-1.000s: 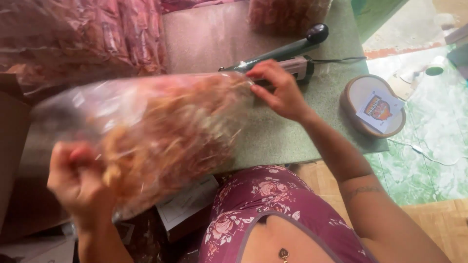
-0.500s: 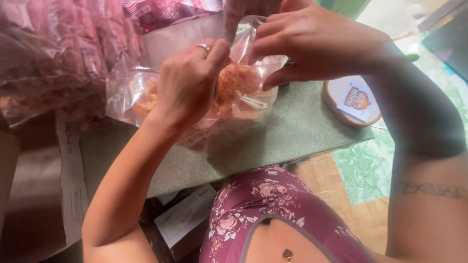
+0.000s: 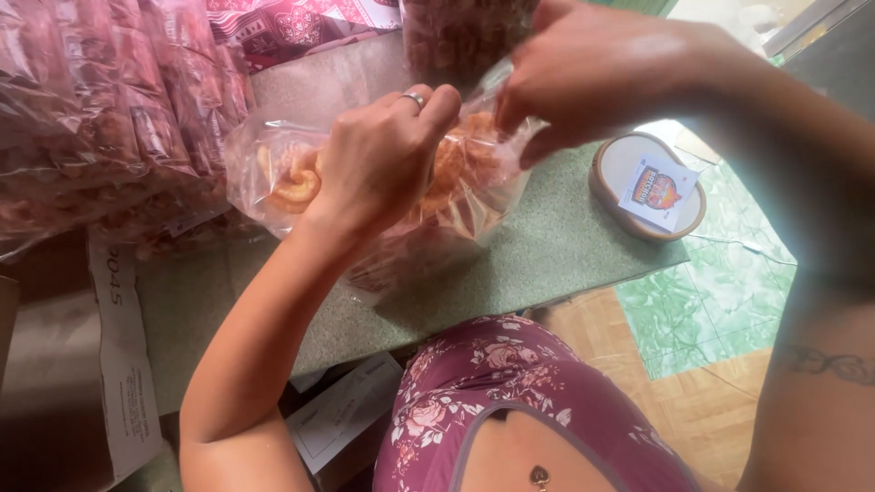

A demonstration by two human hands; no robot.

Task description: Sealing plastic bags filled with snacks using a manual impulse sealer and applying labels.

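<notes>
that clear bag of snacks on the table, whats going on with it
A person has both hands on a clear plastic bag of orange-brown fried snacks resting on a green table. The left hand and right hand pinch the bag's open top. More filled bags are stacked to the left, and a round wooden tray sits to the right.

Soft daylight coming in from the upper right, right hand (image 3: pixel 583 82) glaring and blurring close to the lens, clear bag (image 3: pixel 456 182) glinting, forearms shading the counter (image 3: pixel 547 246), left edge dimming
</notes>
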